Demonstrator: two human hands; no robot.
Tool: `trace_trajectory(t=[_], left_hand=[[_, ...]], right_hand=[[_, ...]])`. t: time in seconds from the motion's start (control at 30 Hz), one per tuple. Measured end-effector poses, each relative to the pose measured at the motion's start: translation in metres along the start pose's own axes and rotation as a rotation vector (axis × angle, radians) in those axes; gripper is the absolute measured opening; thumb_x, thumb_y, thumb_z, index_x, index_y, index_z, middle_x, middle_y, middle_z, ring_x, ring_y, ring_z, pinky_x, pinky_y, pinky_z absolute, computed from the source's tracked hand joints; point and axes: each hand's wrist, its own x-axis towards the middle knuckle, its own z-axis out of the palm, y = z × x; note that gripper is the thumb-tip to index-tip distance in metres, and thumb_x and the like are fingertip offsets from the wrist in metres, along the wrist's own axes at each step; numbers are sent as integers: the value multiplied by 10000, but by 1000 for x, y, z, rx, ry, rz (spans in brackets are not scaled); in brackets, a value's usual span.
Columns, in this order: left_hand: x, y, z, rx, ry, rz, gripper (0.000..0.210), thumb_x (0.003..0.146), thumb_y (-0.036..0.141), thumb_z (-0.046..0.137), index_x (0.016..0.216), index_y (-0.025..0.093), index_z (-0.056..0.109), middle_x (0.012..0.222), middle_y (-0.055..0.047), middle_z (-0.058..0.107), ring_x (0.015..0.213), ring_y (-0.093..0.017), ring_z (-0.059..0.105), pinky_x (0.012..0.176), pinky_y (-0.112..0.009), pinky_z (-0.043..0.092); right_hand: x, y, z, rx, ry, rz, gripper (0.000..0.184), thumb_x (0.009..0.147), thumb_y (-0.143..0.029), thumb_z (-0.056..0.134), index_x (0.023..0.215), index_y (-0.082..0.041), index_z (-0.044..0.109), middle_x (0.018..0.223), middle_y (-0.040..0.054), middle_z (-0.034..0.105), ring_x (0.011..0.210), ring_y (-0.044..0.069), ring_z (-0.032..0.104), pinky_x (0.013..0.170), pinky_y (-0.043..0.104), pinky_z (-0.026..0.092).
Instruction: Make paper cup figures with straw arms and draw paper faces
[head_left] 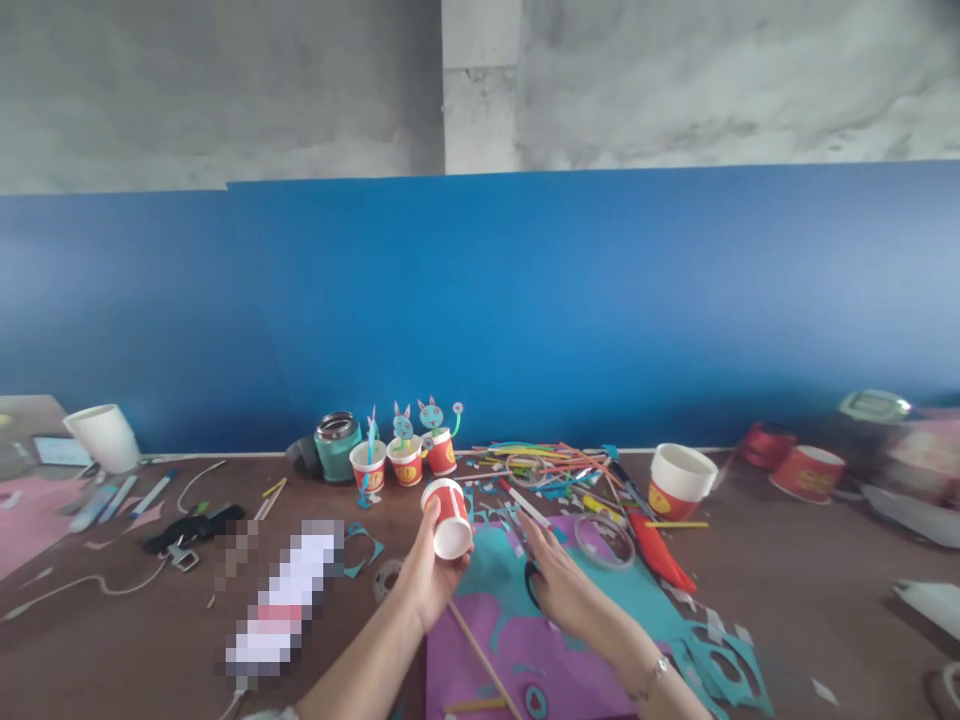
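My left hand (429,575) is closed around a red and white paper cup (451,525), tilted with its pale round end toward me. My right hand (559,580) is at a pair of scissors (532,585), its fingers along them; one black handle loop shows beside the hand and the blades point away. Beneath the hands lie a teal sheet (645,600) and a purple sheet (457,665). A thin wooden stick (480,650) crosses the purple sheet below the cup. A white and red pen-like stick (525,502) lies just beyond my right fingers.
Several decorated paper cups (408,465) stand at the back beside a teal thermos (337,445). Coloured pipe cleaners (547,460) are heaped at back centre. Right are a larger paper cup (681,482), a red pouch (664,555) and teal paper scraps (724,670). Left are markers (154,493) and a cable (97,583).
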Motion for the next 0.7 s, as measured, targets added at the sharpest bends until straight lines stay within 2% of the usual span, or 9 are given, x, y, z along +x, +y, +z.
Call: trace_trajectory(t=[0.07,0.13,0.17,0.2,0.3,0.47,0.7], left_hand=[[9,-3,7,-34,16,35,346,829,463,589,878,121,592,597,-37,642,456,-117,593,392,-176,439],[20,-7,10,-70,27,85,319,819,450,608,892,141,582,607,-20,636,458,-112,590,387,-170,416],[25,-9,10,-82,32,104,314,816,452,611,894,150,575,611,-11,632,460,-109,587,394,-169,413],[30,-11,10,-94,38,120,315,811,457,615,890,156,568,609,-2,625,464,-106,585,406,-170,416],[39,-12,4,-132,59,166,329,794,475,627,898,173,544,616,24,603,494,-98,582,473,-183,448],[42,-11,-3,-139,45,200,392,740,488,678,927,170,546,644,20,598,534,-113,571,534,-225,462],[40,-17,-3,-110,-10,189,478,688,551,687,913,149,564,648,12,611,545,-113,564,566,-233,447]], right_hand=[[4,-1,3,129,113,-71,791,704,-94,397,1462,-193,193,1362,131,446,1276,260,386,998,416,356],[4,-10,0,196,158,-69,708,760,-172,420,1446,-193,250,1204,119,567,1105,240,524,897,361,429],[3,-17,-3,203,134,-44,684,767,-189,430,1434,-186,283,1052,100,628,935,216,585,801,326,461],[1,-26,-7,183,95,-47,678,751,-181,447,1418,-180,324,930,72,644,802,189,589,736,296,460],[-8,-50,-18,70,12,-76,680,679,-150,464,1353,-230,435,697,-9,589,598,145,521,585,237,402],[-15,-70,-23,-3,-27,-90,704,617,-153,472,1304,-305,486,749,-9,635,615,154,543,600,229,398],[-13,-67,-16,-51,-30,-61,712,628,-159,472,1328,-287,459,933,18,683,750,176,604,675,233,427]])
